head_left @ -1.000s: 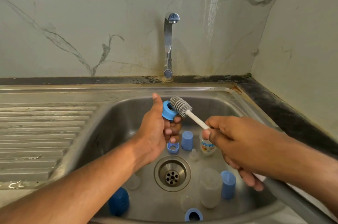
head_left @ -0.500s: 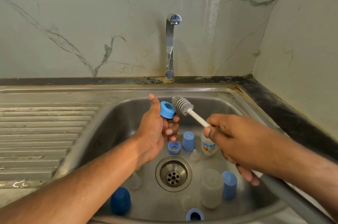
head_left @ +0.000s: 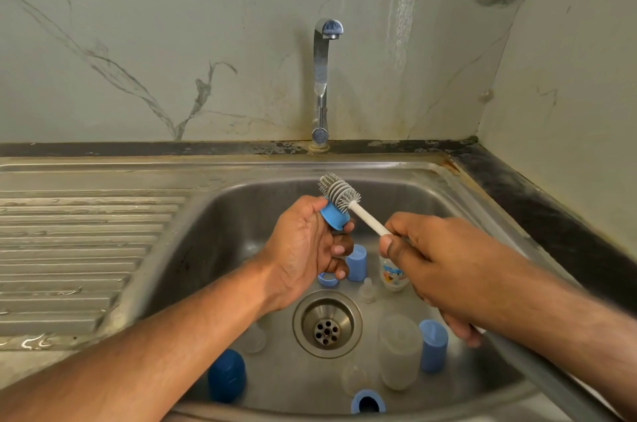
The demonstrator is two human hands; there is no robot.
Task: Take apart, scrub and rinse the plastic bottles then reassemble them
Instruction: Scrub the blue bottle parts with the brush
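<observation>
Pointing up-left: brush (head_left: pixel 339 192) head, handle in right hand (head_left: pixel 437 270).

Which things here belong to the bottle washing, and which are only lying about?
In the job:
- blue collar ring, held in left hand
- grey brush, held in right hand
- blue caps, clear bottle and teat in the sink

Idle now:
- tap
- ribbed drainboard
</observation>
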